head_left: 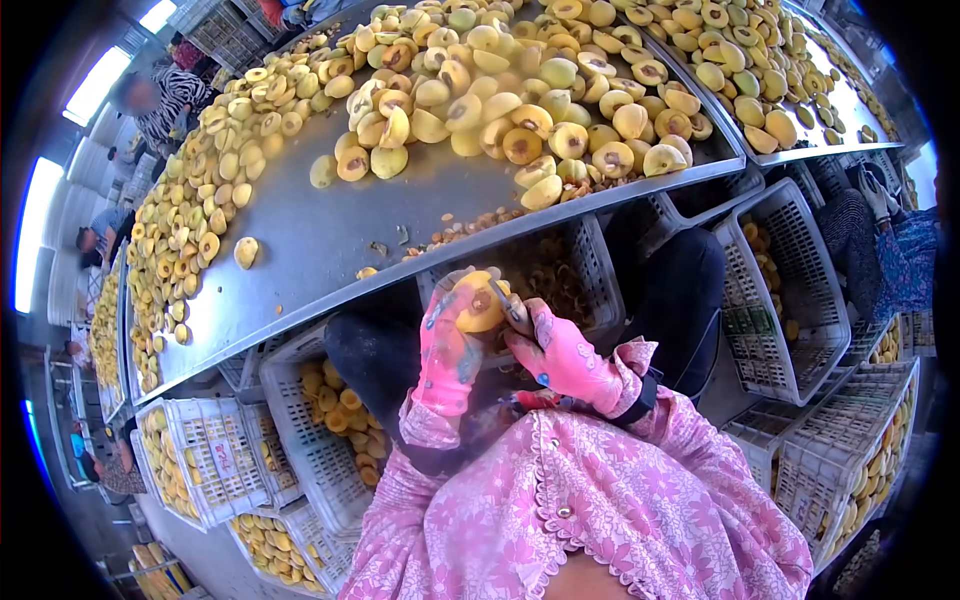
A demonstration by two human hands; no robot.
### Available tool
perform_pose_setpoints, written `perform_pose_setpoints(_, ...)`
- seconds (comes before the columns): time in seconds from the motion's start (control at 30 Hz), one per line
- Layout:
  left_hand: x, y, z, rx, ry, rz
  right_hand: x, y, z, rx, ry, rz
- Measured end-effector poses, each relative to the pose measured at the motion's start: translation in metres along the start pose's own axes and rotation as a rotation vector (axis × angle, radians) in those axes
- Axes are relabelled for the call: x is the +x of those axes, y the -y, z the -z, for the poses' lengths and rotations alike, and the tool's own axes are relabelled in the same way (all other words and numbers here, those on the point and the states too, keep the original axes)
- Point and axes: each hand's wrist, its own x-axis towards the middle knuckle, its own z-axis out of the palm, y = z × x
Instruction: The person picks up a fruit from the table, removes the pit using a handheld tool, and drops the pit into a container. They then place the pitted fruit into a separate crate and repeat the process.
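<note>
My left hand (448, 350), in a pink glove, is closed around a yellow peach half (474, 314) with its cut face and brown centre turned up. In my pink-gloved right hand (572, 362) is a small pitting knife (513, 308); its dark handle shows, and its tip is at the cut face of the peach. Both hands are over my lap, just in front of the metal table (330, 255). Below them, a crate (600, 270) holding brown pits and scraps is partly hidden by my hands.
Many peach halves (480, 90) are heaped on the table, with scraps along its raised front edge. A crate of peach halves (300, 400) stands left of my legs, another crate (790, 290) to the right. Stacked full crates (210, 460) stand farther left. Other people (170, 100) sit around the tables.
</note>
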Motion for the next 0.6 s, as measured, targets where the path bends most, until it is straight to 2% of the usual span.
perform_pose_setpoints(0.37,0.009,0.018,0.001,0.089,-0.071,-0.145,0.010,-0.011,-0.011,-0.255,-0.035,-0.027)
perform_pose_setpoints(0.5,0.013,0.025,0.007,0.154,-0.126,-0.188,0.015,-0.017,-0.012,-0.155,0.040,-0.132)
perform_pose_setpoints(0.6,0.017,0.030,0.008,0.153,-0.200,-0.186,0.018,-0.020,-0.014,-0.216,0.056,-0.123)
